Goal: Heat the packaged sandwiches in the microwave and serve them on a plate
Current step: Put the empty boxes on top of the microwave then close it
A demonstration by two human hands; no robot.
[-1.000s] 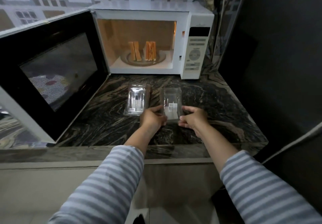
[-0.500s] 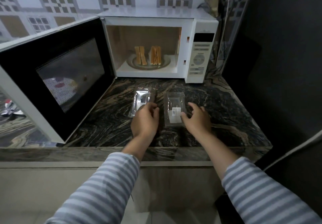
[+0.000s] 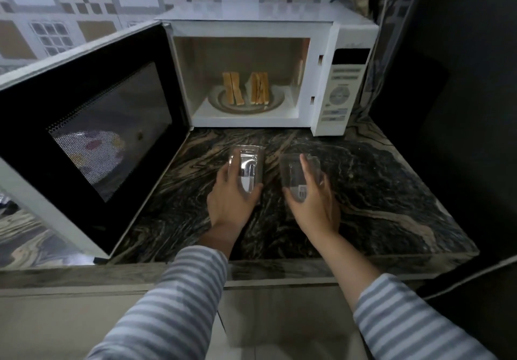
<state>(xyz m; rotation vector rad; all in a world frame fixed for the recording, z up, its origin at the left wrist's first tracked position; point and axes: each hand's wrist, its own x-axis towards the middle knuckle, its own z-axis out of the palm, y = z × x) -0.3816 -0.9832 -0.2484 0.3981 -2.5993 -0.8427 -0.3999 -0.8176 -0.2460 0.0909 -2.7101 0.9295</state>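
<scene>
Head view only, so one pass.

Microwave point(image 3: 279, 23) sits at the back of the dark marbled worktop point(image 3: 377, 191), door point(image 3: 92, 135) swung wide open to the left. Two sandwiches point(image 3: 246, 88) stand on edge, side by side, on the turntable plate point(image 3: 277, 102) inside the cavity. They're out of their packs.

Two clear plastic sandwich packs lie on the worktop just in front of the microwave, near each other but apart. Both look empty. Left hand point(image 3: 232, 194) grips the left pack point(image 3: 247, 169), fingers along its left side and thumb on its near right edge. Right hand point(image 3: 313, 200) is on the right pack point(image 3: 296, 175), thumb at the near left corner, fingers laid over the top and right side; looks like a hold, though how tight I can't tell. The right pack carries a small white label near the thumb.

Step in hand, my read: loading is done, this is clearing the empty packaging before heating. Nothing is heated yet as far as the door position says.

Next move calls for:
- get both packs off the worktop or out of the door's swing
- free a hand, close the door fully
- set time on the control panel point(image 3: 342, 91) on the right, start

No serving plate visible in frame; it'll be needed afterwards.
</scene>
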